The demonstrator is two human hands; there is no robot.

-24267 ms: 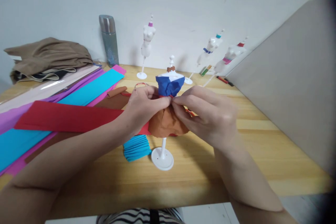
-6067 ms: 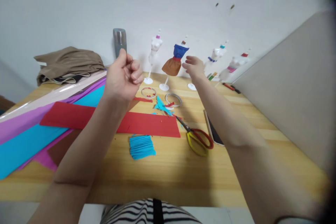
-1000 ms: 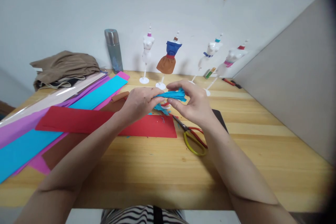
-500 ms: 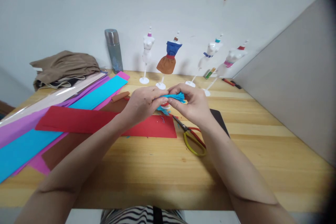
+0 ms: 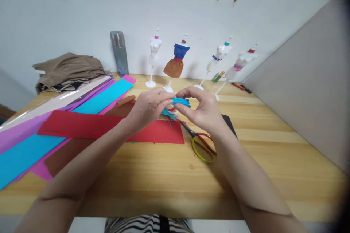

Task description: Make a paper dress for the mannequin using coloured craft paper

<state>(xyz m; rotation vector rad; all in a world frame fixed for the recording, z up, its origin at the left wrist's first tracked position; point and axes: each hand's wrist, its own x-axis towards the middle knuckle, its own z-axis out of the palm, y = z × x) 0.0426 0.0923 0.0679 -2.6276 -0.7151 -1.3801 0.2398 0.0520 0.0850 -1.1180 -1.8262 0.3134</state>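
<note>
A small gathered piece of blue crepe paper [image 5: 181,102] is held up over the middle of the table. My left hand [image 5: 149,107] pinches its left end between thumb and fingers. From the other side, my right hand [image 5: 203,109] has its thumb pressed on the front of the paper and its index finger curved over the top. Below the hands lie blue paper scraps [image 5: 170,114] and something red and white, partly hidden. Scissors [image 5: 201,143] with one yellow and one red handle rest beneath my right wrist, beside a folded red paper strip [image 5: 153,131].
Several small white mannequins [image 5: 155,49] stand along the wall, one wearing a blue-and-brown paper dress [image 5: 175,66]. On the left are blue paper [image 5: 105,96], other coloured sheets, brown cloth [image 5: 69,67] and a flask [image 5: 119,52]. A black flat object [image 5: 229,123] lies behind my right wrist.
The fingers of my right hand have opened slightly and shifted on the crepe paper, whose fanned right end now looks flatter. My left hand keeps its pinch.
</note>
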